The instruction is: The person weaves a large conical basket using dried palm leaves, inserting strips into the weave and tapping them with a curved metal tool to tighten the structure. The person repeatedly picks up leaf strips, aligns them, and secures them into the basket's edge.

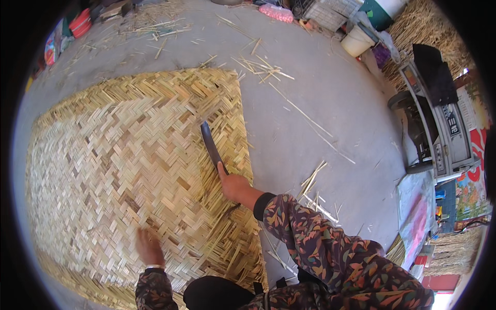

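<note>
Right hand (pixel 236 188) gripping a dark curved tool (pixel 208 143) near centre frame, woven mat (pixel 113 155) spreading across the left half, left hand (pixel 150 249) blurring at lower left, open or closed I can't tell

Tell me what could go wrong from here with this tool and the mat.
The right hand has its index finger stretched along the dark curved tool; if that edge is sharp, which I can't tell, a slip might cut the finger.

The tool's tip is over the mat, so it could snag or lift a woven strip.

Loose stalks lie on the floor beside the mat and might slide underfoot.
</note>
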